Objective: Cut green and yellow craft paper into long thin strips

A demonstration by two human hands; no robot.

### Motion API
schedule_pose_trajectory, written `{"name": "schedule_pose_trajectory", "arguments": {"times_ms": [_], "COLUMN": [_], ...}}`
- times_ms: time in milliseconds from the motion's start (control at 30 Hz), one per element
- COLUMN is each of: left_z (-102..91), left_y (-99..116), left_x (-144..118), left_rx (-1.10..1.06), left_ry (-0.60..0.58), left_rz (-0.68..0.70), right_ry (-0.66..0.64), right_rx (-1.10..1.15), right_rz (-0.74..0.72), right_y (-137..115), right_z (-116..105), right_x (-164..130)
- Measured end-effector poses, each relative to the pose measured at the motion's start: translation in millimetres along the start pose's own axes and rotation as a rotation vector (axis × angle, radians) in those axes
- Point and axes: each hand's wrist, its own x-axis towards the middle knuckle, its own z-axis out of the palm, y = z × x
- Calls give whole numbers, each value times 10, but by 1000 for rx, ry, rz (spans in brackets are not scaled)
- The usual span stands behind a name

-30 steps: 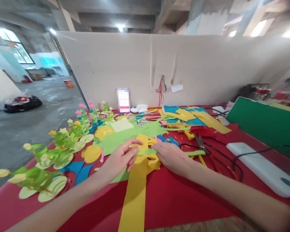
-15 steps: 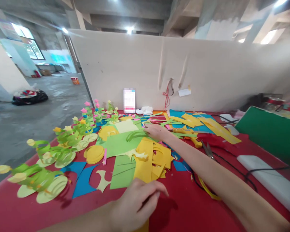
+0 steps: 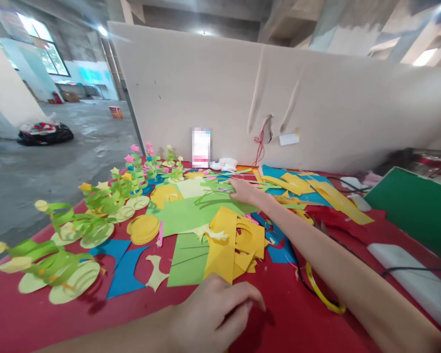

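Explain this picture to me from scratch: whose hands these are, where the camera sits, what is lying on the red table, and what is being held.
The view comes from a camera worn on a person's head, looking down at their own bare hands. The right hand reaches far forward and touches thin green paper strips on a light green paper sheet. The left hand rests near the front edge of the red table, just below a pile of cut yellow paper; no grip on anything is visible. Green paper spiral plants line the left side, blue paper scraps lie beside them.
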Motion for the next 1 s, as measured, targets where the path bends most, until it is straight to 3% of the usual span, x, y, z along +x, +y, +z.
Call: {"name": "schedule_pose_trajectory", "arguments": {"times_ms": [133,367,667,867,1000], "left_z": [-5,0,20,23,17], "left_y": [-5,-6,-38,-40,-35], "left_x": [16,20,12,24,21], "left_rx": [0,18,-1,29,21], "left_ry": [21,-19,-83,-86,-94], "left_rz": [96,104,158,151,152], "right_ry": [-111,-101,-132,-8,251], "right_rx": [-38,-38,320,808,1146], "right_rz": [32,47,74,140,216], "right_y": [-44,-90,74,234,289], "right_z": [-53,-64,8,-246,-518], "right_x": [6,3,107,120,110]}}
